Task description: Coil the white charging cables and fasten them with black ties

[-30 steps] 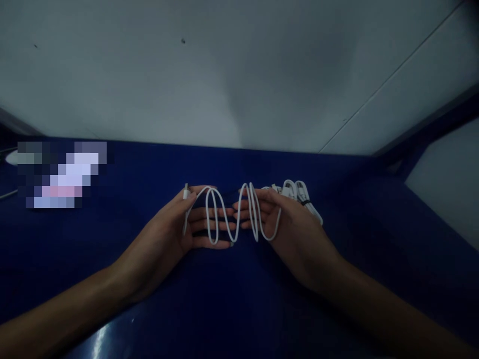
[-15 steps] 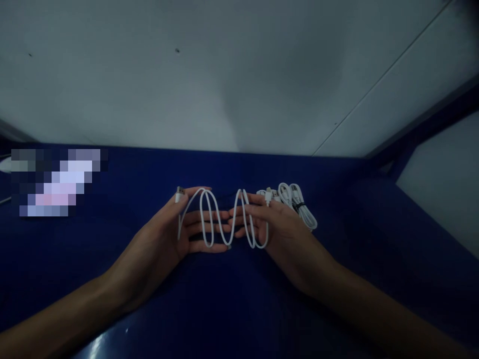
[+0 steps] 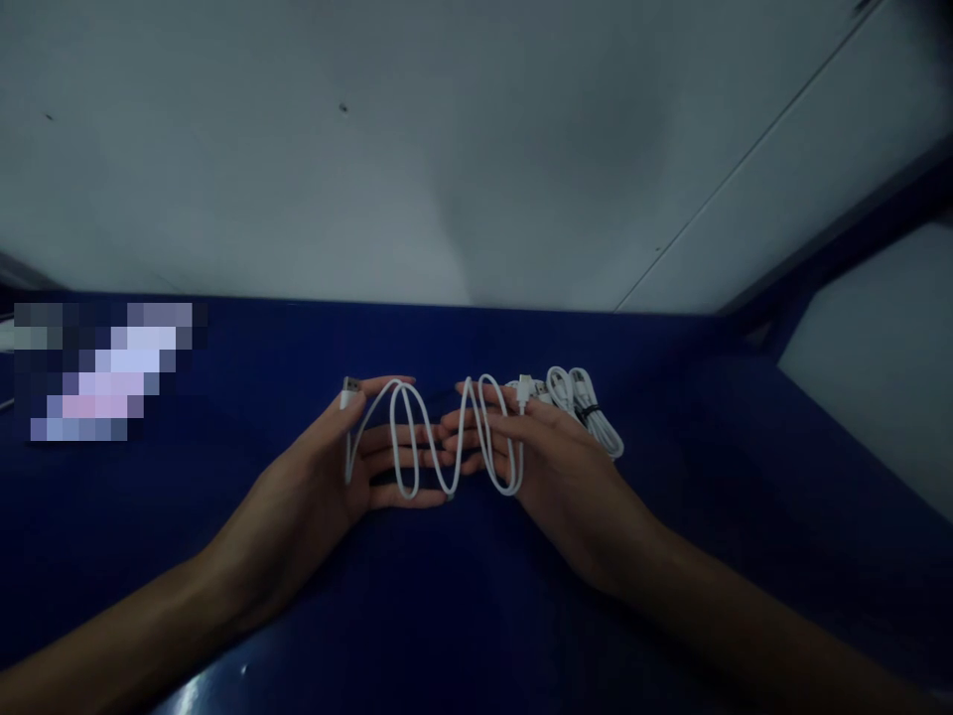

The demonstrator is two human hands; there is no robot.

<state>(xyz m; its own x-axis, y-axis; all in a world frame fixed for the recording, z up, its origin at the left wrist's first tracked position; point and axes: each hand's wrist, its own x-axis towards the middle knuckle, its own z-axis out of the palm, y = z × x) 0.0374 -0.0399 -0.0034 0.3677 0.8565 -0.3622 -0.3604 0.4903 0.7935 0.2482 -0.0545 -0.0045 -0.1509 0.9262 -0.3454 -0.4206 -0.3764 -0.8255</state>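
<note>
A white USB charging cable is spread in loose zigzag loops across both my hands, above the blue surface. My left hand has its thumb over the large USB plug, its other fingers reaching under the loops. At the opposite end, my right hand supports the remaining loops, the thumb lying across them. The cable's smaller white connector sticks up beside that hand's index finger. Both palms face inward, and the fingertips meet or overlap near the middle.
Bundled white cables, one tied with a black band, lie just beyond my right hand on the blue table. A pale panel rises behind the table. At the left, a blurred-out item cannot be identified.
The view has shifted slightly, so everything sits a little further left. The loops near my right hand have drawn closer together; both hands keep hold of the cable.
</note>
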